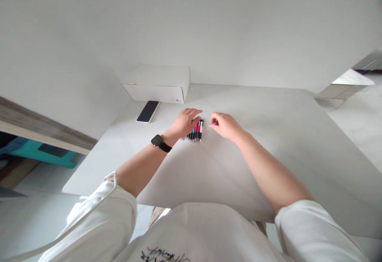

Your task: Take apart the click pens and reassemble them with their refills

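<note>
- Currently, several pens [197, 130] lie side by side on the bench [221, 174], in a close row just in front of the person, partly covered by the left hand [186, 122].
- Their long axis runs from near to far, the far ends leaning slightly right; dark lower parts and small metallic tips point towards the person.
- At the row's right end lies the white pen [201, 128], red beside it, then teal further left; how many there are I cannot tell.
- Palm down over the pens, the left hand has its grip spread, fingers reaching forward and thumb apart; whether it touches them I cannot tell.
- Just right of the row, apart from it, is the right hand [225, 124], its grip loosely curled with a gap between fingers and thumb.
- Behind, to the left, sit a box [155, 93] and a phone [148, 111] lying flat.
</note>
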Available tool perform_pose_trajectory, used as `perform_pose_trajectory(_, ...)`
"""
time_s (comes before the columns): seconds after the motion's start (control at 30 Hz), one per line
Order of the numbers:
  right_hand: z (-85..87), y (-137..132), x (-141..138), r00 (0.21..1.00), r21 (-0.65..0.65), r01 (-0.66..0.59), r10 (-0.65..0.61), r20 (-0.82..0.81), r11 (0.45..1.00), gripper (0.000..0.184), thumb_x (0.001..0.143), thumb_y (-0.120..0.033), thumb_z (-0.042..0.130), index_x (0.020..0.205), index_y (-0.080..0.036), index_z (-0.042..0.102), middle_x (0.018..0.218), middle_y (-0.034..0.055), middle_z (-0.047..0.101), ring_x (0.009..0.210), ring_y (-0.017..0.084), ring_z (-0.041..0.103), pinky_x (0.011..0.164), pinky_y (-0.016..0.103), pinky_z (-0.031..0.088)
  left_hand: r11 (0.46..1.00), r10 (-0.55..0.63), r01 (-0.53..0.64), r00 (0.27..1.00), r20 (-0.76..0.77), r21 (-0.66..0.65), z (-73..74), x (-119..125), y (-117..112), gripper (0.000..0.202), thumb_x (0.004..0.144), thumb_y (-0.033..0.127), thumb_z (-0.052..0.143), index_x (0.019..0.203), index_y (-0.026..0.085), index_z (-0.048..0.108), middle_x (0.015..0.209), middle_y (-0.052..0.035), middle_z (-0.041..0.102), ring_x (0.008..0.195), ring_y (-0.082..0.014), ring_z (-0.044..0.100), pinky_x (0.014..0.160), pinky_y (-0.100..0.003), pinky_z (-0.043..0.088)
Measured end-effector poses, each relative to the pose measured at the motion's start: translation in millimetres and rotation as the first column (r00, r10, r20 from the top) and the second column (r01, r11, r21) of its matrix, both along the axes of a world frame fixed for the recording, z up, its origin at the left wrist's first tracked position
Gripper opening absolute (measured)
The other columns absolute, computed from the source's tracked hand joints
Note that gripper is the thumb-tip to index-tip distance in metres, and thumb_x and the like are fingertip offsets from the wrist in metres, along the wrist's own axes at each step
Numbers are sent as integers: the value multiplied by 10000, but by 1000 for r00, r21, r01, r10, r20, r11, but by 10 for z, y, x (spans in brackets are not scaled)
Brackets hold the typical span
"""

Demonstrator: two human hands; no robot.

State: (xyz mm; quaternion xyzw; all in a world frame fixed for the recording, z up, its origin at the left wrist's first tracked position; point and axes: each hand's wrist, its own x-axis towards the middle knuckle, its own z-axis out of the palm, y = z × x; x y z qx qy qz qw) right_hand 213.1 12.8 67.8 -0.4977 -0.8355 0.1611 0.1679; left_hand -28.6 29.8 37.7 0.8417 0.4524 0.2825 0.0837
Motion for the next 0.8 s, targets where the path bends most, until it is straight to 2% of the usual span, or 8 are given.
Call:
perform_pose_trajectory(0.07, 111, 27, 157, 999, -8, 52, -52, -7, 999, 114, 938, -361, 708, 941, -247, 693, 897, 2, 737, 821, 172, 647, 735, 277, 424, 995, 38, -26, 992, 118, -94, 121, 82, -93, 372, 1069, 350, 438, 1317, 216, 679, 1123, -81, 779, 1057, -226, 706, 966, -371, 545)
perform_pose_trajectory(0.13, 146, 4, 281, 994, -56, 105, -106, -18, 993, 138, 922, -390, 723, 907, -253, 710, 850, -10, 745, 768, 165, 648, 705, 276, 423, 978, 76, -31, 973, 216, -205, 163, 172, -182, 325, 1058, 374, 457, 1146, 218, 729, 943, -42, 790, 833, -183, 712, 791, -303, 553)
perform_pose_trajectory(0.23, 53, -106, 386, 984, -165, 143, -158, -81, 976, 138, 909, -396, 722, 899, -258, 730, 831, -18, 767, 743, 159, 677, 707, 270, 465, 944, 147, -53, 951, 272, -326, 69, 301, -295, 355, 996, 521, 575, 898, 217, 731, 770, -15, 760, 568, -137, 600, 547, -261, 455)
perform_pose_trajectory(0.3, -80, -182, 415, 969, -245, 138, -182, -167, 960, 134, 915, -385, 703, 892, -256, 733, 847, -16, 783, 768, 159, 709, 743, 267, 509, 922, 162, -35, 940, 301, -386, -53, 363, -351, 385, 957, 562, 620, 826, 212, 711, 713, -10, 741, 500, -122, 550, 480, -252, 400)
perform_pose_trajectory(0.4, -331, -235, 433, 920, -341, 76, -197, -339, 937, 185, 963, -371, 621, 897, -235, 728, 894, 4, 801, 825, 164, 746, 832, 286, 562, 909, 143, 10, 931, 335, -417, -218, 401, -409, 360, 991, 507, 572, 856, 210, 722, 714, -14, 742, 530, -124, 598, 508, -241, 436)
perform_pose_trajectory(0.57, -708, -176, 491, 785, -551, -11, -334, -522, 834, 274, 972, -464, 608, 979, -205, 698, 981, 66, 813, 890, 197, 765, 877, 357, 610, 912, 0, 145, 936, 353, -384, -301, 378, -445, 309, 1042, 349, 470, 1147, 244, 741, 1052, -30, 806, 630, -124, 662, 659, -271, 541)
perform_pose_trajectory(0.67, -827, -141, 553, 749, -546, -64, -321, -580, 836, 312, 910, -516, 700, 937, -207, 671, 958, 65, 810, 889, 209, 766, 887, 380, 611, 918, -16, 140, 948, 319, -371, -307, 381, -445, 256, 1013, 344, 550, 1079, 239, 775, 1028, -33, 808, 753, -157, 704, 705, -276, 540)
perform_pose_trajectory(0.8, -865, -138, 604, 736, -552, 14, -382, -559, 834, 391, 783, -542, 836, 840, -214, 632, 895, 60, 806, 847, 220, 764, 859, 388, 612, 931, 34, 88, 945, 326, -354, -335, 386, -445, 217, 979, 393, 637, 981, 231, 782, 905, -24, 794, 733, -155, 678, 676, -269, 510)
